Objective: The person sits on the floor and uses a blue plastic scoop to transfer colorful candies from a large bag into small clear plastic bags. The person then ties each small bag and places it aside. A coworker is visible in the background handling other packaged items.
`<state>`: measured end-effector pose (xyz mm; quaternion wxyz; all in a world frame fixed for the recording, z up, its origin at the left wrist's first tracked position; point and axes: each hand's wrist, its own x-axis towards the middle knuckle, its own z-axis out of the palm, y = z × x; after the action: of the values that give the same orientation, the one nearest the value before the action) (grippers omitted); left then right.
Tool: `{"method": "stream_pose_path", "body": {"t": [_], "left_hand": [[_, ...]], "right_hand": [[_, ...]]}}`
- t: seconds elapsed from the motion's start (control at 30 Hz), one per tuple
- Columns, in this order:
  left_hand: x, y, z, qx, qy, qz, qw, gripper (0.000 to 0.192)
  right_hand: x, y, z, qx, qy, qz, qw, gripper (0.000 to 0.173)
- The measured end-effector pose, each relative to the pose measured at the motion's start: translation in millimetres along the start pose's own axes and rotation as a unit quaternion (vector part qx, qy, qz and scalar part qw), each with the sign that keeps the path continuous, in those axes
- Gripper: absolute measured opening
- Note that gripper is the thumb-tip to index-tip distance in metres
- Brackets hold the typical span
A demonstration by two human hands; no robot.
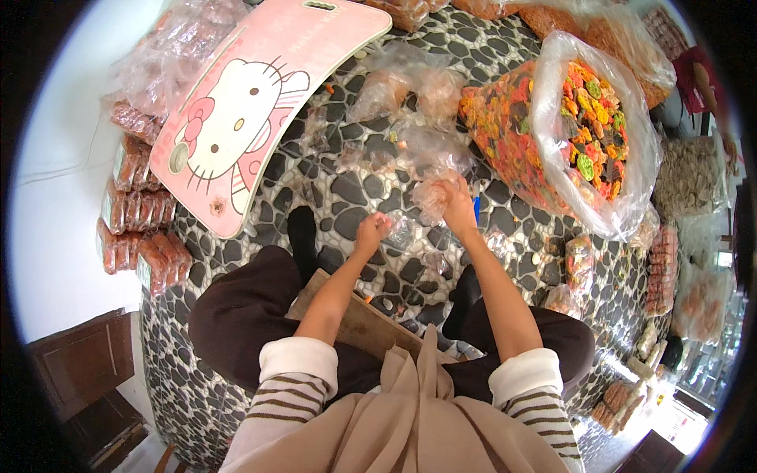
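Observation:
My right hand (458, 204) grips a bunched clear plastic bag (427, 198) above the pebble-patterned floor. To its left, my left hand (372, 232) has its fingers curled together, with their tips at the edge of crumpled clear plastic film (404, 229). A blue object (476, 210), partly hidden, shows just beside my right hand. Beyond my hands lie more crumpled clear bags (434, 148) and two filled plastic bags (383, 91) with pale orange contents. A large open plastic sack (502, 118) of colourful dried snack pieces (594, 127) leans at the right.
A pink folding table top (284, 47) with a cartoon cat stands tilted at the left. Packaged brown goods (142, 207) are stacked by the wall. Filled packs (579, 263) lie right of my knee. A wooden board (349, 316) lies between my legs. Another person (701, 83) is at the far right.

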<state>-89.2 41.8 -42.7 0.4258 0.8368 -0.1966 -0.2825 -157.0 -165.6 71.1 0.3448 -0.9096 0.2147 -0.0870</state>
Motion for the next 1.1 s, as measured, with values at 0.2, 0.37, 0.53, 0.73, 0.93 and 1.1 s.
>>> {"method": "stream_pose_path", "body": {"t": [0.2, 0.37, 0.53, 0.73, 0.93, 1.1], "left_hand": [[40, 56, 11, -0.369, 0.056, -0.024, 0.928, 0.031], [42, 77, -25, -0.418, -0.154, -0.02, 0.895, 0.044], [58, 64, -83, -0.235, -0.006, 0.066, 0.97, 0.055], [93, 64, -104, -0.005, 0.057, 0.172, 0.983, 0.066], [90, 77, -100, -0.435, -0.038, 0.04, 0.899, 0.049], [73, 81, -103, -0.132, 0.005, 0.259, 0.957, 0.052]], "right_hand": [[13, -31, 33, 0.077, 0.0, -0.03, 0.997, 0.044], [36, -31, 18, 0.068, 0.019, -0.024, 0.997, 0.031], [50, -23, -11, 0.04, 0.117, -0.044, 0.991, 0.024], [42, -27, -29, 0.013, 0.042, -0.062, 0.997, 0.026], [45, -32, -34, -0.009, 0.035, -0.068, 0.997, 0.025], [49, -41, -33, -0.011, 0.011, -0.075, 0.997, 0.025]]}}
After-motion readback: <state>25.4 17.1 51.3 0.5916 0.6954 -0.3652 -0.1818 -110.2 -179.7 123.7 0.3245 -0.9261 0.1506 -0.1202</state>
